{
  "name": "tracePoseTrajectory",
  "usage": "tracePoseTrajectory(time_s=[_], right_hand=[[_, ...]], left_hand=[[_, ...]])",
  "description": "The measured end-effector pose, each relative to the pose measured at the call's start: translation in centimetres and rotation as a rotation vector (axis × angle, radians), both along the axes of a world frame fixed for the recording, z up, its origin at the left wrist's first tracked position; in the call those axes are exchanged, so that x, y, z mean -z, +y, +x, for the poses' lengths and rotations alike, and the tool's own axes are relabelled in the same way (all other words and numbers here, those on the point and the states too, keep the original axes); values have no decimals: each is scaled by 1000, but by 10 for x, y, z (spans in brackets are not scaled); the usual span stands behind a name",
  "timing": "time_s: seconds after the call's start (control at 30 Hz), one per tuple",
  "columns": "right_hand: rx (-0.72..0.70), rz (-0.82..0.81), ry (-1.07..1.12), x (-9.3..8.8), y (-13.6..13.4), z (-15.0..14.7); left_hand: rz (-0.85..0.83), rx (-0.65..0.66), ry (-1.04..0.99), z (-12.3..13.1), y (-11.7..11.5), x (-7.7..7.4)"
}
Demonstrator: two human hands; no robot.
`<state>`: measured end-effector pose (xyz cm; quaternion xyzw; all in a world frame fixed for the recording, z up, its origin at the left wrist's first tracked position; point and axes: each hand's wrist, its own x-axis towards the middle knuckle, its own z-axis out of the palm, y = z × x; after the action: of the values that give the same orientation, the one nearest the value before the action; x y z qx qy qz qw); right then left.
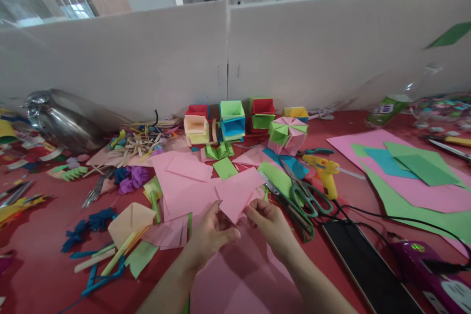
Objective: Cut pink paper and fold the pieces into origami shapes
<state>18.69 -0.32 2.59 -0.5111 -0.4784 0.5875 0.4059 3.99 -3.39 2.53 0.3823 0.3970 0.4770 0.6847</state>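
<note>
A pink sheet of paper [237, 191] is held up between my two hands, its lower corner pointing toward me. My left hand [211, 233] grips its left edge, thumb stretched along the near side. On the right edge, my right hand [267, 221] pinches the paper between thumb and fingers. Below my hands lies a larger pink sheet [243, 284], and another pink sheet [176, 196] spreads out behind. A small green square [225, 168] and a folded green paper piece [218, 151] lie just beyond the held sheet.
Folded paper boxes [232, 127] stand along the white partition [147, 64]. To the right are scissors [307, 194], a yellow glue gun [324, 171], a phone [368, 265] and coloured sheets [423, 191]. Leftward are a metal jug [64, 122], paper strips [117, 255] and purple paper flowers [134, 179].
</note>
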Motion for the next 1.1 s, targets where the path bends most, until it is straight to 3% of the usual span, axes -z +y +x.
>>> tracePoseTrajectory(time_s=[0.23, 0.47, 1.1], right_hand=[[-25, 20, 0, -2, -1, -1], [-147, 11, 37, -4, -3, -3], [-126, 5, 33, -3, -5, -5]], left_hand=[[-8, -99, 64, 4, 2, 3], [-31, -176, 114, 4, 5, 5], [-18, -162, 110, 6, 3, 2]])
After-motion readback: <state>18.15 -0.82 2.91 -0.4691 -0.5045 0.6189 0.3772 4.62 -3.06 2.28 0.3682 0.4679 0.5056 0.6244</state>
